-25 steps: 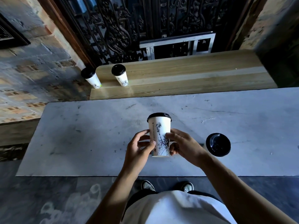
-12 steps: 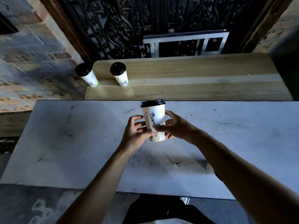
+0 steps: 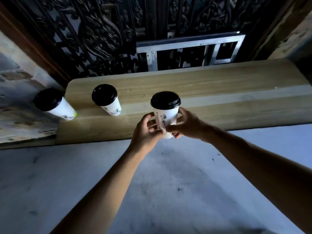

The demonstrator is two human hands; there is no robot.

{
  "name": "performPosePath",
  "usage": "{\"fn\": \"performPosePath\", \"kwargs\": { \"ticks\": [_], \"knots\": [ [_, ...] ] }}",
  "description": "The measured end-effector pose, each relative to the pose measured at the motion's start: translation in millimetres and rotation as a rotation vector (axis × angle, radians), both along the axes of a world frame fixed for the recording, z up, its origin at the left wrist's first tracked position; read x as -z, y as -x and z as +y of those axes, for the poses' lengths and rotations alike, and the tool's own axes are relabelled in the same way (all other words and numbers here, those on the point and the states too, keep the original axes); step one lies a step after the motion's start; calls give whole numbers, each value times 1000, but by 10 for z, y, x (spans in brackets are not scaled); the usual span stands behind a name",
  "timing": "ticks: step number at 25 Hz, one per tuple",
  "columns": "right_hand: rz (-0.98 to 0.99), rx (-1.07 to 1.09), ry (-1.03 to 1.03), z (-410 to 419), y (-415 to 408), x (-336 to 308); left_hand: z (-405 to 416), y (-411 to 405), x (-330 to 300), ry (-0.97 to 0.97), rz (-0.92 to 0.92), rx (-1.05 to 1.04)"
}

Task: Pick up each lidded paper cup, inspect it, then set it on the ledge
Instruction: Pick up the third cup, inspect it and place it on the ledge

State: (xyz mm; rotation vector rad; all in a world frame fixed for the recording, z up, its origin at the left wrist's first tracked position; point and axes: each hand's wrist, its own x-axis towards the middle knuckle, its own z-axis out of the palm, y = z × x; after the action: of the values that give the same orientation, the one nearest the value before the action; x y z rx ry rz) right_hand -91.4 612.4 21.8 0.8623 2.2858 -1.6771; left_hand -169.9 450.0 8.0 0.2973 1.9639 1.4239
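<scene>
A white paper cup (image 3: pixel 166 116) with a black lid and a dark line drawing is upright in both my hands, held in the air in front of the wooden ledge (image 3: pixel 219 92). My left hand (image 3: pixel 146 131) wraps its lower left side and my right hand (image 3: pixel 186 124) grips its lower right side. Two more lidded cups stand on the ledge's left end: one (image 3: pixel 108 100) near the middle left, another (image 3: pixel 54 104) at the far left corner.
A grey marble counter (image 3: pixel 168 183) stretches below my arms. Behind the ledge rise dark carved wooden screens (image 3: pixel 109 34) and a metal frame (image 3: pixel 190 49). A brick wall (image 3: pixel 18 98) borders the left. The ledge to the right of the held cup is bare wood.
Both hands have carried the cup forward and up, from low over the counter near my body to in front of the ledge. The loose black-lidded cup at the right has left the view.
</scene>
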Motion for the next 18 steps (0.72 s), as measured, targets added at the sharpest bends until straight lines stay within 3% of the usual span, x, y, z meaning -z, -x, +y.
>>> {"fn": "performPosePath", "kwargs": {
  "ticks": [7, 12, 15, 18],
  "knots": [
    [198, -101, -228, 625, 687, 611, 693, 755, 625, -87, 127, -19],
    [205, -82, -334, 828, 896, 871, 921, 944, 885, -109, 196, -22],
    [201, -89, -331, 833, 929, 942, 909, 960, 918, -36, 269, 16],
    [209, -84, -288, 843, 948, 1006, 946, 985, 1001, -70, 190, -27]
  ]
}}
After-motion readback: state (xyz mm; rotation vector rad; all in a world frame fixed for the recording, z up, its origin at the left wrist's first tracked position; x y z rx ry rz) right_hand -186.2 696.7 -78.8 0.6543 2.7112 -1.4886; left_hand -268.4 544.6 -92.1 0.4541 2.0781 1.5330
